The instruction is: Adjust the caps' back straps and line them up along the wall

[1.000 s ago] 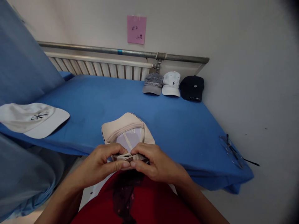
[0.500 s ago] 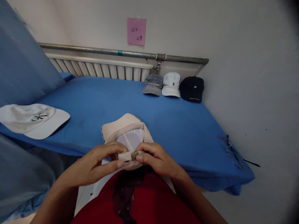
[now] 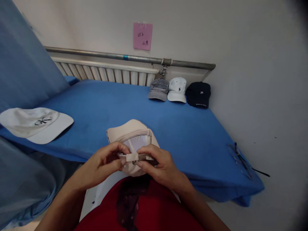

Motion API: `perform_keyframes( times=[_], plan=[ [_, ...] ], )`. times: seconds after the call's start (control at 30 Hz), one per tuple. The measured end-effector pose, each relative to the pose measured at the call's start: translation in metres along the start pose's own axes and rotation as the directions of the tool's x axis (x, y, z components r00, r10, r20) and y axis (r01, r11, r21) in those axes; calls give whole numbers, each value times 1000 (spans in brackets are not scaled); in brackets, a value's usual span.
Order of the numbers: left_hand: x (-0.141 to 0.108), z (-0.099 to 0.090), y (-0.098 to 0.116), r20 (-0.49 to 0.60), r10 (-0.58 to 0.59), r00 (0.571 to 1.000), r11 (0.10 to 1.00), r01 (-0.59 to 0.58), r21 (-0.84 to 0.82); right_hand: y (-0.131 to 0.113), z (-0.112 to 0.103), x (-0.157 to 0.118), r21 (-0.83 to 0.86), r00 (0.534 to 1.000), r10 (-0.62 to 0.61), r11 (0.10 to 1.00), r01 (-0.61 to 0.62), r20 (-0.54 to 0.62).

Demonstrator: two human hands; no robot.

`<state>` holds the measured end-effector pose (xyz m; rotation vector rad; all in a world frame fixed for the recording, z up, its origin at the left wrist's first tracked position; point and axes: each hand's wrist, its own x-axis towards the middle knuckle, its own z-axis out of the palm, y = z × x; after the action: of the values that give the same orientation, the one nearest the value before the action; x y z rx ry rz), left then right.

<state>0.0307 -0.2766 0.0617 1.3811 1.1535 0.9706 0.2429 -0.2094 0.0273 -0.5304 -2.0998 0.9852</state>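
Note:
A cream cap is held close to my body at the table's front edge, its inside facing up and its brim pointing away to the left. My left hand pinches the left part of the cap's back strap. On the right, my right hand grips the strap near its metal buckle, thumb below and fingers above. The strap's pale end shows between both hands. Part of the cap's crown is hidden behind the fingers.
Grey, white and dark navy caps stand in a row at the back of the blue-covered table. Another white cap lies at the left edge. Glasses rest at the right. A radiator is behind.
My right hand has shifted over the buckle, and the strap's pale end now lies across it with a metal snap showing below. The view has moved slightly.

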Motion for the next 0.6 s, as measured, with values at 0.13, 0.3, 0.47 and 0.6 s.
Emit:
perform_keyframes(
  times=[0.13, 0.3, 0.47, 0.6],
  plan=[
    [-3, 6, 1, -59, 73, 996, 996, -70, 51, 2, 3, 0, -36, 995, -86, 996, 84, -52],
    [3, 13, 2, -75, 113, 991, 948, -85, 305, 2, 5, -2, -128, 980, -188, 976, 179, -63],
    [5, 16, -1, -167, 160, 973, 939, -98, 330, 5, 6, -3, -245, 950, -296, 932, 266, -97],
    [3, 21, -2, -238, 316, 918, 871, -182, 456, 6, 8, -3, -261, 949, -290, 932, 250, -126]
  ],
)
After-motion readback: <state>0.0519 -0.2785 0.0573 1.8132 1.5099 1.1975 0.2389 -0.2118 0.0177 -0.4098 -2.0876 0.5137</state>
